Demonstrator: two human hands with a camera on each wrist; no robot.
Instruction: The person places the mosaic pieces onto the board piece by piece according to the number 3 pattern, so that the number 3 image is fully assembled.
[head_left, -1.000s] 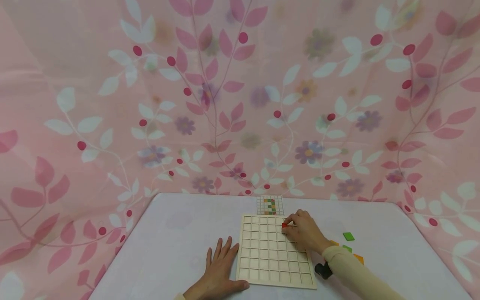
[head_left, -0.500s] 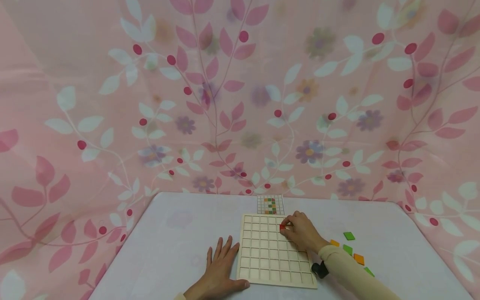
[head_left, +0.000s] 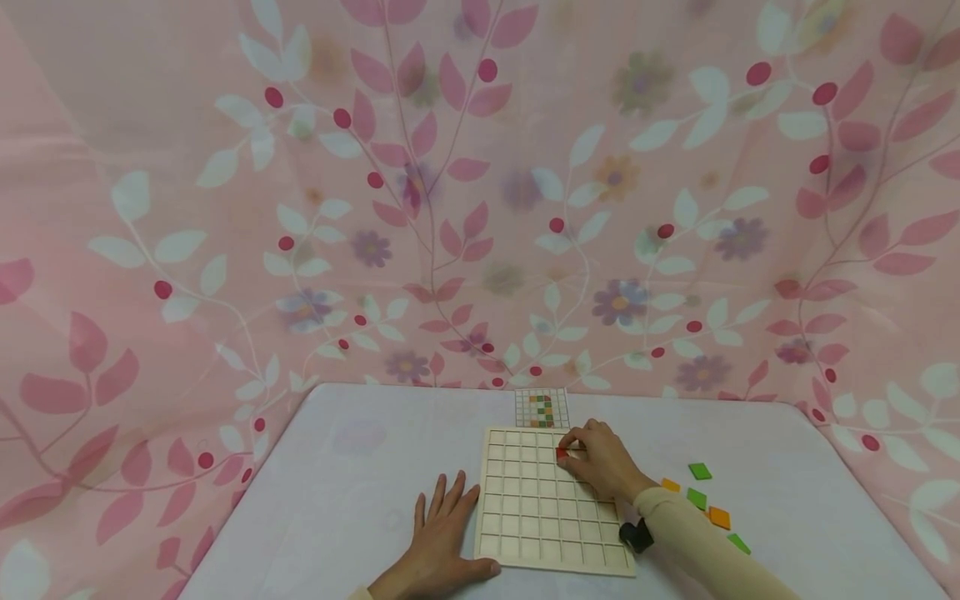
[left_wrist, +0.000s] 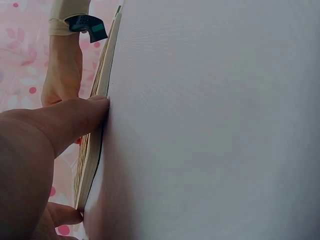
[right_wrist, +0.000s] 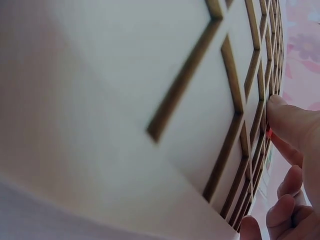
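A wooden grid board (head_left: pixel 528 527) with raised strips lies on the table in the head view. Between thumb and index finger, my right hand (head_left: pixel 604 463) pinches a small red tile (head_left: pixel 561 453) at the board's upper right cells. Only a sliver of the red tile (right_wrist: pixel 269 133) shows in the right wrist view. Whether it touches the cell floor I cannot tell. My left hand (head_left: pixel 444 542) lies with spread fingers at the board's left side. In the left wrist view, the thumb (left_wrist: pixel 95 107) touches the edge of the board (left_wrist: pixel 92 160).
Behind the board is a printed grid card (head_left: pixel 542 408) with coloured squares. Loose tiles, among them a green tile (head_left: pixel 700 472) and an orange tile (head_left: pixel 719 517), lie right of my right forearm. A black wrist camera (head_left: pixel 637 536) sits by the board's right edge.
My right hand has shifted slightly left with the red tile, and its forearm has moved left, showing more of the loose tiles. The left hand stays where it was.
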